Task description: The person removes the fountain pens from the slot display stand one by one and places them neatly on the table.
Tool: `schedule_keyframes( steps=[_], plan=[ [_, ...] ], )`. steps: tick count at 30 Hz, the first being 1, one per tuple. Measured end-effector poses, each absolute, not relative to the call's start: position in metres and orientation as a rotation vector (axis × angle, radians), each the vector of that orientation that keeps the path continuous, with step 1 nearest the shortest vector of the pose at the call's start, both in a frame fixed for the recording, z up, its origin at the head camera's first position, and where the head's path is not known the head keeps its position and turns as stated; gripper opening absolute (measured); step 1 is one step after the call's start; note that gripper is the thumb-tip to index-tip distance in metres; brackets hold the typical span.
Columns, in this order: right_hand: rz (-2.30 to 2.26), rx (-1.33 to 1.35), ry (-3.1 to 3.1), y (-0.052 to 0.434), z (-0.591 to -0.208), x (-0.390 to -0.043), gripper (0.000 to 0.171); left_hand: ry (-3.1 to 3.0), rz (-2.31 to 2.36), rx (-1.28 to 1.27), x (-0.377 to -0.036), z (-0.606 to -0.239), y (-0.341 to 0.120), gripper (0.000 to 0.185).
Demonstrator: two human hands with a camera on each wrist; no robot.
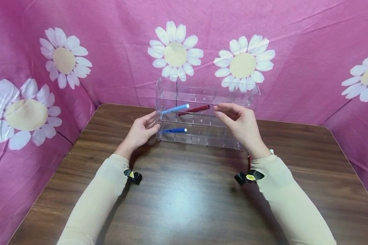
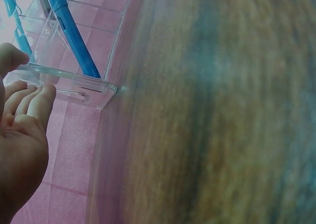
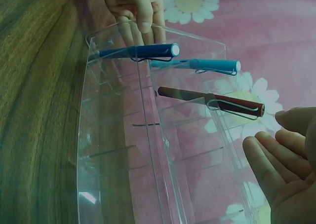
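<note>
A clear plastic tiered pen rack (image 1: 199, 140) stands at the back of the table. My left hand (image 1: 141, 131) grips its left side panel, thumb on one face and fingers on the other. Three clip pens lie slanting in the rack: a dark blue pen (image 1: 174, 130) on the lower tier at the left, a light blue pen (image 1: 175, 109) above it, and a dark red pen (image 1: 196, 110) just to the right. Beside the red pen's capped end is my right hand (image 1: 243, 126), its thumb and fingers apart with nothing between them; a small gap to the pen shows in the right wrist view.
The brown wooden table (image 1: 184, 204) extends in front of the rack. Behind it hangs a pink cloth (image 1: 202, 20) with large white daisies, close to the rack's back. Each sleeved forearm carries a black wrist camera (image 1: 137, 177).
</note>
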State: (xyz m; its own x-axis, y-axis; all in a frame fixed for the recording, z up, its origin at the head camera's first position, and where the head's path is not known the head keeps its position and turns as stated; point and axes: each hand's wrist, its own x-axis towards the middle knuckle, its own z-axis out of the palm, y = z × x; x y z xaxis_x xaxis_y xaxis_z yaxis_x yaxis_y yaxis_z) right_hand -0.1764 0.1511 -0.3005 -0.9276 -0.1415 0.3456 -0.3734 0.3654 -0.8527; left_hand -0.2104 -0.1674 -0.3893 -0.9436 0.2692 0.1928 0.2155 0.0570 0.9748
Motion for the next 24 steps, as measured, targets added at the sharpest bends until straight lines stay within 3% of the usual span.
schedule_keyframes(
  steps=[24],
  plan=[
    [1.558,0.417,-2.447,0.135,-0.330,-0.209,0.031,2.282,2.053,0.517,-0.209,-0.390,-0.167,0.055]
  ],
)
